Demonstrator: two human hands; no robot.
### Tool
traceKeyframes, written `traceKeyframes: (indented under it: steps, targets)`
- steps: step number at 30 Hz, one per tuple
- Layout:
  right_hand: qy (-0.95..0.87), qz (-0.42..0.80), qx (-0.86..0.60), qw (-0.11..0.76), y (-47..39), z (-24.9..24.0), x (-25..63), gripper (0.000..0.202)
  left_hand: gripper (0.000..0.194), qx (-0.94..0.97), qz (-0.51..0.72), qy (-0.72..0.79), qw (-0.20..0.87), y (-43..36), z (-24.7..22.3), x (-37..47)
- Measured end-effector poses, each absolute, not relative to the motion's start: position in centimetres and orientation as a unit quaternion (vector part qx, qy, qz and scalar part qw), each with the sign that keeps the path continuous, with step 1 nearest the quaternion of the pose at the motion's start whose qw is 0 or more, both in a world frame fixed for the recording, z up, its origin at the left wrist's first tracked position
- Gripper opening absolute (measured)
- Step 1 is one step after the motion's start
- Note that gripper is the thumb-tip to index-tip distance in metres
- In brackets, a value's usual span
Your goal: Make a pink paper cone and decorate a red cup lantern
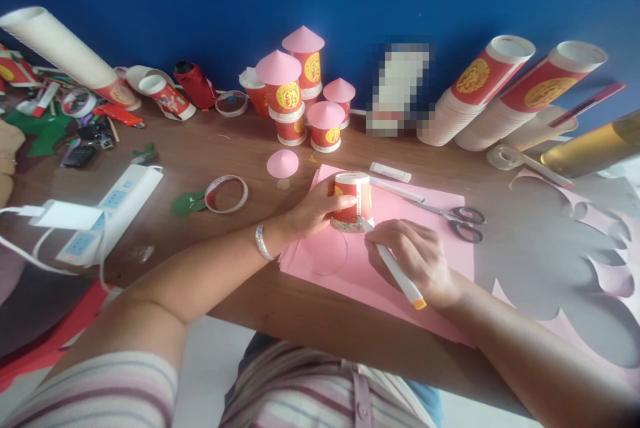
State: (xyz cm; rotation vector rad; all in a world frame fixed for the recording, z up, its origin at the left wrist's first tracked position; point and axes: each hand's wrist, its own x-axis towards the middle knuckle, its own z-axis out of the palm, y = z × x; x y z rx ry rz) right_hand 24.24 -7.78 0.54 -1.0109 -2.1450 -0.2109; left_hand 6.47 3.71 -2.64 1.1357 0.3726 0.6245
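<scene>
My left hand is closed around the side of a red paper cup with a white strip down its side. The cup rests above a stack of pink paper, its narrower end up. In my right hand is a slim white utility knife with a yellow end. The knife's tip touches or nearly touches the cup's lower side; the exact contact is too small to tell. A pencil-like circle outline shows on the pink sheet below the cup. Scissors lie on the paper's right side.
Behind stand red cups with pink cone tops, and a loose pink cone. Cup stacks lean at the right, near a tape roll and pink offcuts. Leftward are a cut paper ring and a power strip.
</scene>
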Motion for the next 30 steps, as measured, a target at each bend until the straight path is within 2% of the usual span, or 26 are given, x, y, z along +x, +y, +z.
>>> traceKeyframes:
  steps: [9,30]
  targets:
    - [-0.827,-0.1,-0.384,0.398,-7.85,0.26,24.01,0.02,0.035,0.473,0.299,0.202,0.803,3.58,-2.49,6.54]
    - [-0.832,-0.08,-0.395,0.382,-7.66,0.42,24.14,0.02,0.023,0.495,0.308,0.171,0.795,3.61,-2.24,6.58]
